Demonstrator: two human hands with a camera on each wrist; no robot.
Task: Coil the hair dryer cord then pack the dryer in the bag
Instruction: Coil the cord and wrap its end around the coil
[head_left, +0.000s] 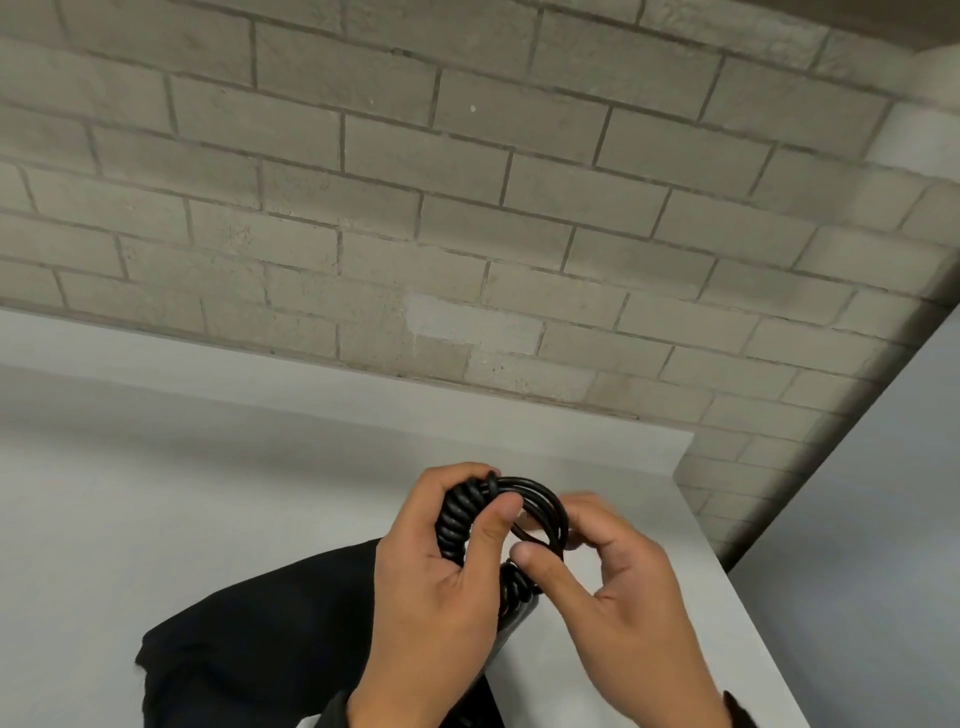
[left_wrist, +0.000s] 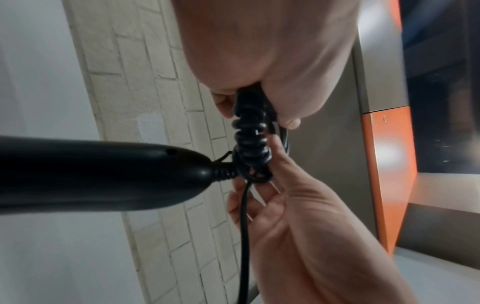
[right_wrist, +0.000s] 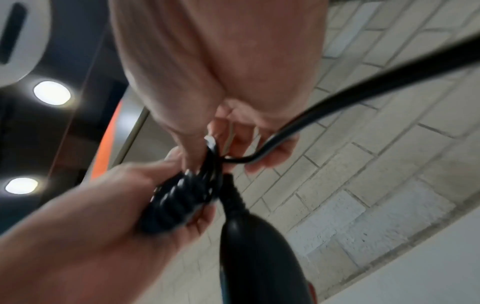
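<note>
Head view: white table (head_left: 208, 493) against grey brick wall (head_left: 467, 208).

A: Your head view is bright and even. The brick wall (head_left: 467, 208) bends at 3 o'clock.

B: Your right wrist view is blurry. Two round lights (right_wrist: 52, 93) glare at 9 o'clock.

A: In your left wrist view, a white glare spot (left_wrist: 389, 150) shines at 3 o'clock.

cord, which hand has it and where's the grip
Both. The left hand grips the cord by its bunched spiral coils; the right hand pinches the smooth loops beside them. The dryer hangs from the cord.
</note>
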